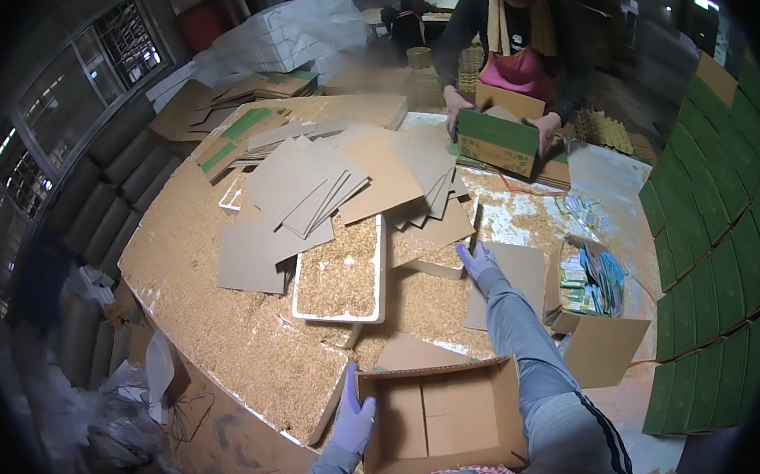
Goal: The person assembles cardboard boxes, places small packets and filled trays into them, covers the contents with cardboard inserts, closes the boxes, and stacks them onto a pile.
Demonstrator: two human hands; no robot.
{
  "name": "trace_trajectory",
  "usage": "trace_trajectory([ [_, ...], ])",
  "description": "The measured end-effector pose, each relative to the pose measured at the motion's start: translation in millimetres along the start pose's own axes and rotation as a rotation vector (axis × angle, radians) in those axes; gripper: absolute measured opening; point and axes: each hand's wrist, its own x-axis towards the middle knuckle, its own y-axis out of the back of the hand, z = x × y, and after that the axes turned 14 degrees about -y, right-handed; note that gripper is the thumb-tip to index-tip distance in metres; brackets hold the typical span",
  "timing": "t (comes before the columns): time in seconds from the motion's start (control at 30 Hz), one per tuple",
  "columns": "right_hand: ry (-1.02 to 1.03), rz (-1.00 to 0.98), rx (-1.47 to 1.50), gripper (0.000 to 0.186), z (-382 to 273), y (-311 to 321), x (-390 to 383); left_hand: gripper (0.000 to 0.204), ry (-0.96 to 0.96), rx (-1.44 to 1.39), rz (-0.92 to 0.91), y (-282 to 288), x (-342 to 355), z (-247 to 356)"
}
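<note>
An open brown cardboard box (463,412) stands right in front of me, its inside showing bare panels and a bottom seam. My left hand (354,418), in a purple glove, grips its left wall, fingers pointing up along the outside and thumb at the edge. Stretched forward over the table, my right hand (479,261), gloved alike, has its fingers apart beside a white tray's edge (435,268) and a grey cardboard sheet (515,279). Farther left, a white foam tray (339,279) full of pale brown flakes or grains lies near loose grey cardboard sheets (305,176).
Loose pale material (213,249) covers much of the table. To the right stand a box of small coloured packets (590,279) and a wall of stacked green boxes (708,258). Across the table, another person's hands hold a green-and-brown box (497,145). Plastic bags (123,405) lie at left.
</note>
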Motion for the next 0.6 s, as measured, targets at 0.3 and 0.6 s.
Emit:
trace_trajectory([
  [0.3, 0.405, -0.183, 0.967, 0.091, -42.1, -19.4, 35.4, 0.073, -0.054, 0.043, 0.055, -8.2, -5.8, -4.8],
  [0.6, 0.357, -0.171, 0.367, 0.074, 7.2, 235.5, -129.0, 0.076, -0.058, -0.054, 0.016, -1.2, -2.2, -6.4],
])
